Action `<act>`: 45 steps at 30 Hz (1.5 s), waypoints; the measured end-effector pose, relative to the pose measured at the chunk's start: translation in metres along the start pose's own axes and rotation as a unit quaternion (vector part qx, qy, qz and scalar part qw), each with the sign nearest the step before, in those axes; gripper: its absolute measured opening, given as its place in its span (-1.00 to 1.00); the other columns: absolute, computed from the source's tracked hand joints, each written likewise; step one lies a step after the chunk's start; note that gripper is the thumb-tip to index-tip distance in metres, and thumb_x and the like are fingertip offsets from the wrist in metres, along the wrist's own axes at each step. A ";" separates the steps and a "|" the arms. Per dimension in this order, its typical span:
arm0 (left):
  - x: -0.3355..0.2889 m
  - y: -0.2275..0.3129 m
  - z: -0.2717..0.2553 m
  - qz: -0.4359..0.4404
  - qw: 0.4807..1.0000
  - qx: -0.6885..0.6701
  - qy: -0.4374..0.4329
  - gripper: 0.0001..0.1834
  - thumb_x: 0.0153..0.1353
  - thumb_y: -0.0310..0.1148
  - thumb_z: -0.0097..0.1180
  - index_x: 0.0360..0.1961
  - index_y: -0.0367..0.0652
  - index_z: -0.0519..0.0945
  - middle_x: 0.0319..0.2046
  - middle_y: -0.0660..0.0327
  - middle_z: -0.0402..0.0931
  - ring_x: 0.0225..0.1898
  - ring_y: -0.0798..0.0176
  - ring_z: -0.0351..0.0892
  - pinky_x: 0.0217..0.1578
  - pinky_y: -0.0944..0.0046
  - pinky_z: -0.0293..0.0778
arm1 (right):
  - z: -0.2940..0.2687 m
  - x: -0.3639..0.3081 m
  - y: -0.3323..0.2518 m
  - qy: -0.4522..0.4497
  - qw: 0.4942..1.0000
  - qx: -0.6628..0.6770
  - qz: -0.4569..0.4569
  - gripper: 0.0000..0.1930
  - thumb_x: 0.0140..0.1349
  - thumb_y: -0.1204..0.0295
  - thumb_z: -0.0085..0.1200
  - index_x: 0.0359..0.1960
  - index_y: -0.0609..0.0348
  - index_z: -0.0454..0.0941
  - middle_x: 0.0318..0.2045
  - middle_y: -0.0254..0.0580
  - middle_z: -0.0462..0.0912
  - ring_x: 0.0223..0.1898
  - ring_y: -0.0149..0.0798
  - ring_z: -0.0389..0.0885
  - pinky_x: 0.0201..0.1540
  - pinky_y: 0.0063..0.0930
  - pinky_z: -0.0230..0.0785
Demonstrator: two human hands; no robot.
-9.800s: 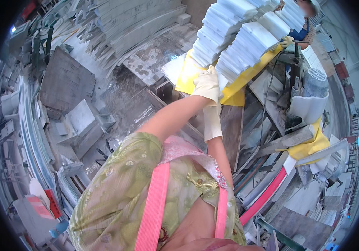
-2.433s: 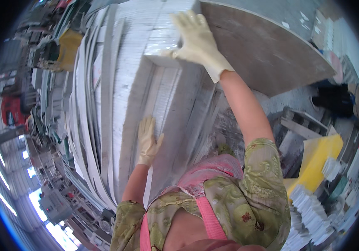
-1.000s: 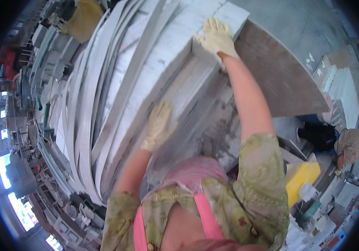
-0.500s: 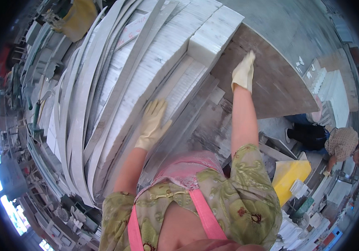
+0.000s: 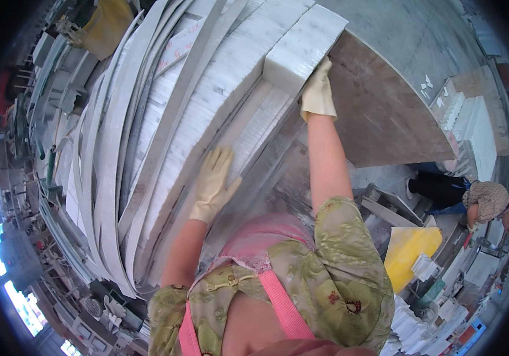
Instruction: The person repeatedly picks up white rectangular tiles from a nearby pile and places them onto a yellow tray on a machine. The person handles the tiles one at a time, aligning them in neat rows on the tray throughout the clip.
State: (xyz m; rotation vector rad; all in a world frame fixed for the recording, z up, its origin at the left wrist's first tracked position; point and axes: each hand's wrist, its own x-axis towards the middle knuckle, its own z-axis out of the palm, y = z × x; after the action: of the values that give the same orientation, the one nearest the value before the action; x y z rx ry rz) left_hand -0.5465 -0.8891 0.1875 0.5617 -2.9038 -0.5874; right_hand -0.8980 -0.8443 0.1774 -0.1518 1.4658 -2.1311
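Note:
My left hand (image 5: pixel 214 184), in a pale rubber glove, lies with its fingers spread on a lower row of thin stone strips (image 5: pixel 260 121). My right hand (image 5: pixel 319 90), gloved the same way, reaches farther out with its fingers extended against the side of a stack of white stone strips (image 5: pixel 302 50). That stack stands higher than the lower row and meets it in a step. Part of the right fingertips is hidden along the stack's edge. Neither hand holds anything that I can see.
Long curved grey strips (image 5: pixel 109 160) lie over the stone at left. A brown board (image 5: pixel 385 107) spreads to the right of the stack. A co-worker (image 5: pixel 479 199) bends over at far right, near a yellow sheet (image 5: pixel 411 252) and piled white pieces (image 5: pixel 476 127).
My right hand has moved left from over the brown board to the side of the white stack. The left hand stays on the lower row, barely shifted.

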 end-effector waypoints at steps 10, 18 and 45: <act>0.002 -0.005 0.000 -0.006 1.000 -0.008 -0.014 -0.26 0.15 -0.22 0.33 0.33 -0.29 0.42 0.39 -0.03 0.34 0.44 -0.16 0.24 0.45 -0.10 0.16 | 0.029 0.043 -0.063 0.064 0.998 0.012 -0.005 -0.31 0.57 -0.05 -0.51 0.44 0.20 0.32 0.42 -0.09 0.41 0.38 -0.16 0.41 0.39 -0.41 0.20; 0.000 0.002 0.001 0.007 1.000 -0.001 0.001 -0.25 0.18 -0.19 0.31 0.36 -0.28 0.40 0.40 -0.03 0.32 0.46 -0.17 0.21 0.48 -0.11 0.10 | -0.091 -0.024 0.031 0.078 0.995 -0.048 0.025 -0.27 0.46 0.07 -0.11 0.57 0.08 0.02 0.54 -0.16 0.15 0.57 -0.14 0.01 0.55 -0.24 -0.03; -0.371 0.106 0.198 0.400 0.916 -0.028 -0.020 -0.64 0.15 -0.33 0.15 -0.08 -0.34 0.59 -0.15 -0.07 0.58 0.02 -0.14 0.49 0.19 -0.06 0.35 | -0.558 -0.915 0.551 0.118 0.793 -0.535 0.267 -0.81 0.25 0.30 0.04 -0.20 0.05 0.63 -0.25 0.04 0.67 -0.19 0.13 0.65 -0.06 -0.02 0.51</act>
State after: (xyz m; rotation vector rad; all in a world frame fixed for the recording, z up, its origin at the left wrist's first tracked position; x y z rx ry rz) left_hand -0.2780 -0.5871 0.0297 -0.6423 -2.7746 -0.5347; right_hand -0.1354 -0.0735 -0.3492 0.1266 2.3572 -0.7072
